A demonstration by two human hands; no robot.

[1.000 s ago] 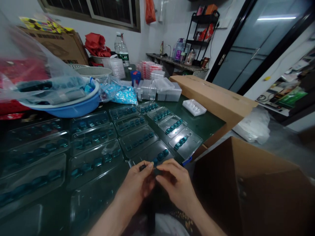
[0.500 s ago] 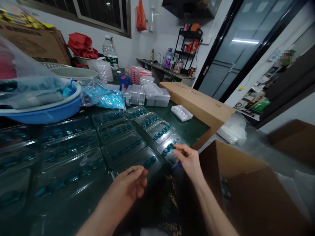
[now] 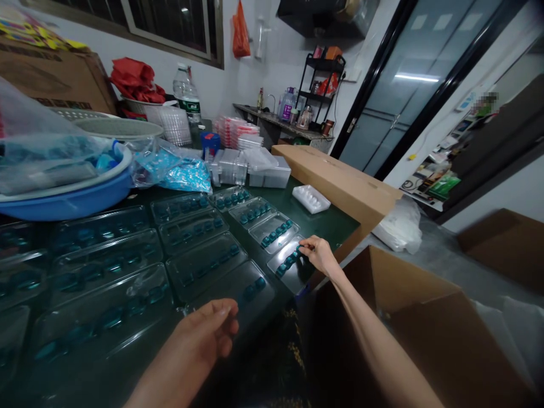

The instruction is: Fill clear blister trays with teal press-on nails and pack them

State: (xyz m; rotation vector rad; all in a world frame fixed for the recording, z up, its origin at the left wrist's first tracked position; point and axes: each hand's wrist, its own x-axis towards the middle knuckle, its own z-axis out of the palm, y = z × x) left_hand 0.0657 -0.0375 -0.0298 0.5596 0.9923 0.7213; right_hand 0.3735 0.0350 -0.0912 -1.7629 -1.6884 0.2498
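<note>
Head view: end of teal capsule row beneath right hand

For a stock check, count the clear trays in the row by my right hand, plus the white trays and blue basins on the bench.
Clear plastic trays of teal pieces, row by the right hand: 4
White moulded tray: 1
Blue plastic basin: 1
Total: 6
</note>
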